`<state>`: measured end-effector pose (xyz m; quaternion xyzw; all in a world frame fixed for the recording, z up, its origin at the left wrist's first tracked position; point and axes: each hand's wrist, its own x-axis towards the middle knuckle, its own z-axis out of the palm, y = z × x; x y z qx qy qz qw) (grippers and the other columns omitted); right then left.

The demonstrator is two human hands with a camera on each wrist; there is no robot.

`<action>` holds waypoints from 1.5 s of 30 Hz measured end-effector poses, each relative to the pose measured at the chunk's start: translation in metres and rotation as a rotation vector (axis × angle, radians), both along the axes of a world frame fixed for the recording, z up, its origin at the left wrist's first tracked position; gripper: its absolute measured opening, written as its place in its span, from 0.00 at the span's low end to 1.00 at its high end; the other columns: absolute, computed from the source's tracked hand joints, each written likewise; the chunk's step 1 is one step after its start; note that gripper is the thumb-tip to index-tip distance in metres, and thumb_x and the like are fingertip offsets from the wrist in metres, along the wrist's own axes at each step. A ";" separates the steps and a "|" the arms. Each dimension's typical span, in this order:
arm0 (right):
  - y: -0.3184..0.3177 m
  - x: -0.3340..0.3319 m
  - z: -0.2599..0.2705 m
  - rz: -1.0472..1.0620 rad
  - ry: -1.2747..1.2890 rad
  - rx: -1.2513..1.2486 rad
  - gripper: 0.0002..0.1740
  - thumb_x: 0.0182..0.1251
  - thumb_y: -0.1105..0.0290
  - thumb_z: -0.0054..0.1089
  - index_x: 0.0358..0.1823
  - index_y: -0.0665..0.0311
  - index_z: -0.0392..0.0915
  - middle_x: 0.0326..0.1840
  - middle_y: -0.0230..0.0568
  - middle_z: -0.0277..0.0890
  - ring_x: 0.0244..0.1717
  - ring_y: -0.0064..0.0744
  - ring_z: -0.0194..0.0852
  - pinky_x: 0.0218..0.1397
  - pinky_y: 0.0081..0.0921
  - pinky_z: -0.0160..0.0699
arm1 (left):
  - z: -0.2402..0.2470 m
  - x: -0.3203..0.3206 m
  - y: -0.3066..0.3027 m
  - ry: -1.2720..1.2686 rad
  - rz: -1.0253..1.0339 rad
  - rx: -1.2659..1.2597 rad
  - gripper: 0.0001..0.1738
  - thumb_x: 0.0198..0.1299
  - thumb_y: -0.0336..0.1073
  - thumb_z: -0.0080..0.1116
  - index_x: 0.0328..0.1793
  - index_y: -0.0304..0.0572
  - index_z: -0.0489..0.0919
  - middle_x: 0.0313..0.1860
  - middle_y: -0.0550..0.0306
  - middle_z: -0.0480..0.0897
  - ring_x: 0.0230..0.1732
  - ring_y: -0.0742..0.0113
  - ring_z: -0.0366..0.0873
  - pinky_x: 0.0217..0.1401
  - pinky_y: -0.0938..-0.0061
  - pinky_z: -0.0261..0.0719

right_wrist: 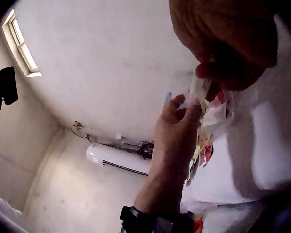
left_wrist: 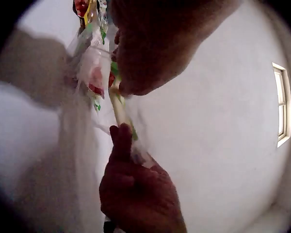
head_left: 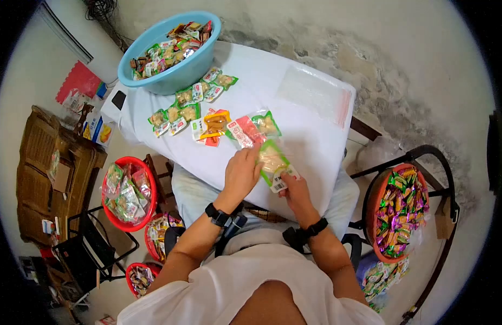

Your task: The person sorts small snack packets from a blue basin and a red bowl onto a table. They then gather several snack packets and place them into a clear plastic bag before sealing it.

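Observation:
A green-edged snack packet (head_left: pixel 273 161) with pale contents lies between my two hands, over the near edge of the table. My right hand (head_left: pixel 296 192) pinches its lower corner between thumb and fingers. At the packet's upper left, my left hand (head_left: pixel 244 170) grips the edge of a clear plastic bag (left_wrist: pixel 82 63). A red packet (head_left: pixel 245 131) and another green-edged packet (head_left: pixel 267 123) show at the bag, beyond my fingers. In the right wrist view, the left thumb and forefinger meet close to the packet's end, and the right fingers partly hide the packet.
Several green-edged packets (head_left: pixel 188 96) and an orange packet (head_left: pixel 215 123) lie on the white-covered table (head_left: pixel 310 146). A blue basin (head_left: pixel 169 49) full of snacks stands at the back left, flat clear bags (head_left: pixel 310 95) at the back right. Red basins (head_left: pixel 129 194) flank the table.

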<state>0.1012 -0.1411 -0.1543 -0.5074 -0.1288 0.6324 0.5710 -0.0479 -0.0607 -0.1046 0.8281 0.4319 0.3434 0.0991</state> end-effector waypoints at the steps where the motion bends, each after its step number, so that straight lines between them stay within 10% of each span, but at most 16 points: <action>1: 0.005 -0.001 0.000 -0.016 -0.004 -0.018 0.13 0.64 0.67 0.55 0.44 0.68 0.73 0.28 0.37 0.76 0.20 0.24 0.73 0.16 0.19 0.70 | -0.005 0.001 0.005 0.066 -0.036 -0.126 0.15 0.51 0.32 0.62 0.47 0.42 0.78 0.31 0.52 0.74 0.36 0.54 0.74 0.39 0.64 0.74; 30: 0.070 -0.024 -0.028 -0.186 0.297 0.123 0.09 0.67 0.67 0.52 0.41 0.65 0.72 0.34 0.37 0.73 0.29 0.25 0.74 0.30 0.22 0.75 | -0.027 -0.001 -0.012 -0.142 -0.255 -0.006 0.14 0.47 0.26 0.59 0.42 0.48 0.81 0.27 0.58 0.76 0.29 0.58 0.75 0.28 0.67 0.74; 33: 0.067 -0.033 -0.012 -0.175 -0.032 0.119 0.07 0.67 0.68 0.51 0.37 0.65 0.72 0.29 0.35 0.72 0.25 0.25 0.71 0.27 0.22 0.71 | -0.031 -0.001 -0.010 -0.163 -0.263 -0.048 0.16 0.46 0.25 0.58 0.43 0.50 0.81 0.27 0.57 0.75 0.29 0.56 0.75 0.28 0.66 0.74; 35: 0.065 -0.024 -0.034 0.161 -1.196 0.308 0.10 0.66 0.67 0.50 0.37 0.67 0.74 0.26 0.34 0.72 0.24 0.25 0.69 0.26 0.21 0.68 | -0.033 -0.003 -0.013 -0.183 -0.260 -0.087 0.16 0.46 0.25 0.57 0.43 0.51 0.81 0.27 0.57 0.75 0.29 0.56 0.75 0.29 0.65 0.74; 36: 0.071 -0.024 -0.040 0.172 -1.180 0.320 0.10 0.66 0.67 0.50 0.37 0.67 0.74 0.26 0.34 0.72 0.24 0.25 0.69 0.26 0.21 0.68 | -0.032 -0.003 -0.013 -0.162 -0.286 -0.081 0.17 0.47 0.25 0.57 0.45 0.50 0.81 0.27 0.57 0.75 0.29 0.55 0.74 0.29 0.64 0.74; 38: 0.084 -0.022 -0.051 -0.178 0.131 0.032 0.13 0.66 0.63 0.50 0.38 0.68 0.75 0.23 0.34 0.71 0.24 0.25 0.69 0.25 0.21 0.67 | -0.033 -0.001 -0.016 -0.150 -0.320 -0.127 0.19 0.47 0.25 0.56 0.48 0.50 0.80 0.29 0.57 0.76 0.30 0.54 0.74 0.30 0.64 0.74; 41: 0.087 -0.018 -0.084 -0.067 -0.464 0.114 0.16 0.65 0.60 0.50 0.36 0.68 0.75 0.23 0.34 0.69 0.22 0.25 0.66 0.23 0.21 0.66 | -0.036 -0.002 -0.016 -0.159 -0.329 -0.143 0.19 0.47 0.25 0.56 0.48 0.50 0.79 0.30 0.56 0.77 0.31 0.54 0.75 0.31 0.65 0.75; 45: 0.091 -0.039 -0.030 -0.390 0.099 0.116 0.17 0.66 0.56 0.51 0.36 0.65 0.73 0.21 0.34 0.69 0.20 0.25 0.64 0.21 0.21 0.63 | -0.031 -0.006 -0.014 -0.139 -0.367 -0.158 0.18 0.48 0.26 0.57 0.48 0.48 0.79 0.30 0.56 0.76 0.33 0.55 0.75 0.32 0.66 0.75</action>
